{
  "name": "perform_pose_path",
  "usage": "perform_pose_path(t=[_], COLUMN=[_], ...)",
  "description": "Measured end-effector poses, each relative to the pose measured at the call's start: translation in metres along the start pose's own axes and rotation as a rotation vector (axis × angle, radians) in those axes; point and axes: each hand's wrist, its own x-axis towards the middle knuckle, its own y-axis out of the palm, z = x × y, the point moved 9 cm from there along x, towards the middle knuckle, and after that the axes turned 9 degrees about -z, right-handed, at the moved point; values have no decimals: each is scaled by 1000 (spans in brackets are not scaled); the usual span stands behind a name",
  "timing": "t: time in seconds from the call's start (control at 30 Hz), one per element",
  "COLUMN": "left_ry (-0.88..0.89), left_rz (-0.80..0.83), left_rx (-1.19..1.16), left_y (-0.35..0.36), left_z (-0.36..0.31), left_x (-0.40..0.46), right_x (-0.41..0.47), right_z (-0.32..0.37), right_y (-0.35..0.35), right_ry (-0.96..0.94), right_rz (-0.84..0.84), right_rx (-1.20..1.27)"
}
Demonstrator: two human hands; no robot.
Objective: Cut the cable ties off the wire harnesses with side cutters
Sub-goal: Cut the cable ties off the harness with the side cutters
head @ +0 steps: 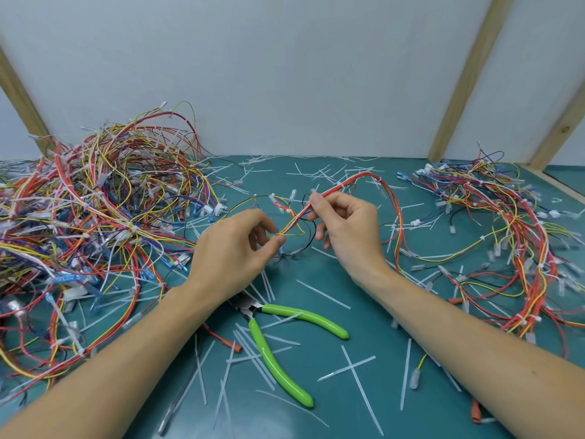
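Green-handled side cutters (278,340) lie on the counter (364,312), jaws partly hidden under the left wrist. Beyond, left hand (234,251) and right hand (348,229) each pinch one wire harness (351,182); ties too small to make out.

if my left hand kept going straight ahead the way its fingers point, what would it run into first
Most likely the wire harness itself: the left hand pinches its yellow and red wires, and its fingers aim right and slightly away, toward the right hand gripping the same bundle just beyond. Depth is hard to judge from one view.
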Motion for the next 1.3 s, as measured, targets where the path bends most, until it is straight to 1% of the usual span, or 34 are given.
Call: perform_pose_path(t=[0.07, 0.17, 0.3, 0.43, 0.63, 0.73, 0.87, 0.93, 1.17, 1.3], left_ry=[7, 87, 145, 166, 181, 173, 144, 134, 68, 70], left_rz=[-36, -78, -47, -44, -85, -104, -118, -114, -108, -110], left_rx=[-36, -91, -131, -129, -124, -101, -75, -62, -45, -83], left_y=[-5, -13, -10, -8, -9, -9, -11, -11, -9, -11], left_z=[-5, -20, -29, -25, -22, -18, -11, -9, -4, -7], left_x=[0, 1, 0, 1, 1, 2, 3, 4, 3, 3], right_x=[-3, -11, -26, -28, -27, -24, -11, -6, -8, -9], right_z=[4, 14, 25, 27, 24, 21, 10, 5, 8, 13], right_y=[2, 9, 21, 22, 22, 19, 6, 2, 2, 2], right_ry=[-31, -119, -251, -289, -270, -206, -58, -24, -96, -140], right_rz=[17, 77, 169, 179, 172, 137, 16, -6, -3, 10], right_rx=[-6, -50, -156, -194, -188, -119, 4, 33, -7, -72])
